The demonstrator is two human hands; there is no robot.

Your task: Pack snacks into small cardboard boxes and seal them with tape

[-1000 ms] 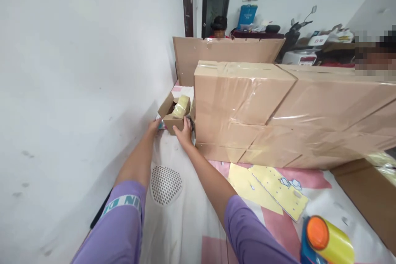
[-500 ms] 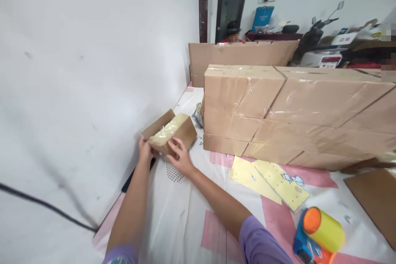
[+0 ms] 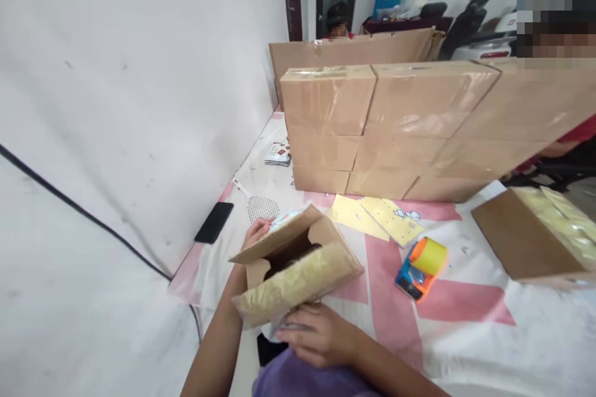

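Note:
A small cardboard box (image 3: 302, 279) is tilted in front of my body, its top partly open. Clear yellowish tape covers the near flap, and something dark shows inside. My left hand (image 3: 257, 233) is closed on the far left side of the box, with part of the fingers hidden behind it. Beneath the near side, my right hand (image 3: 321, 332) has its fingers curled against the box's lower edge. Something pale lies by those fingertips, too unclear to name. To the right of the box lies a blue and orange tape dispenser (image 3: 421, 268) with a yellow roll.
Stacked taped cartons (image 3: 395, 130) stand across the table. An open carton (image 3: 521, 236) sits at right. Yellow cards (image 3: 372, 220), a black phone (image 3: 214, 222), a perforated white swatter (image 3: 263, 206) and a small packet (image 3: 278, 154) lie about. The wall borders the left; people are beyond the cartons.
My hands have brought the box from beside the wall toward my body and turned it. The phone and the swatter now show more fully. The view has shifted right.

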